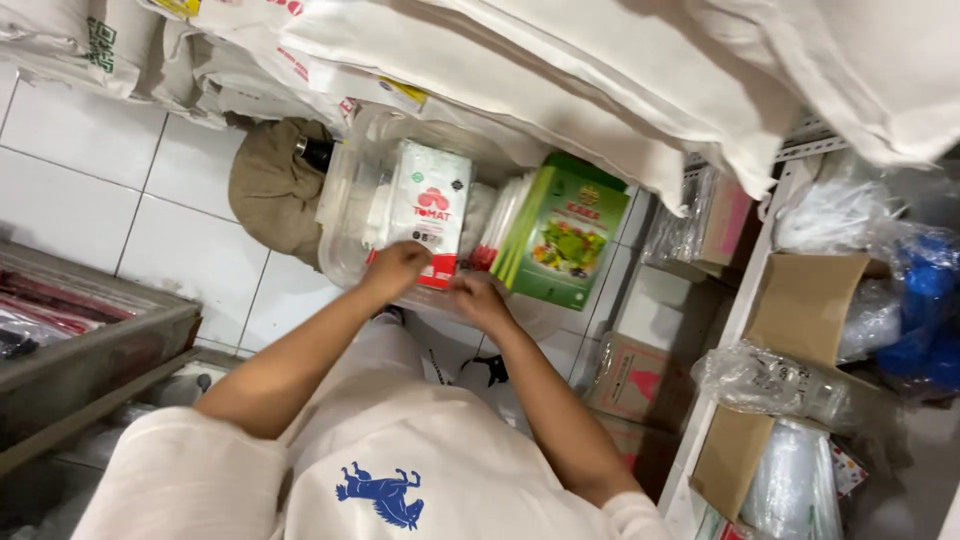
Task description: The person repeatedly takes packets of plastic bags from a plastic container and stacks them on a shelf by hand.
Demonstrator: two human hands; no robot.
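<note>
Both my hands are down at a clear tub (345, 215) on the white tiled floor (80, 170). My left hand (395, 268) closes its fingers on the bottom edge of a white packet (430, 205) with a red band, standing upright in the tub. My right hand (478, 298) rests at the tub's near rim, fingers curled; I cannot tell whether they hold anything. Just right of the packet stand thin packs, then a green box (565, 238). White sacks (560, 70) lie above.
</note>
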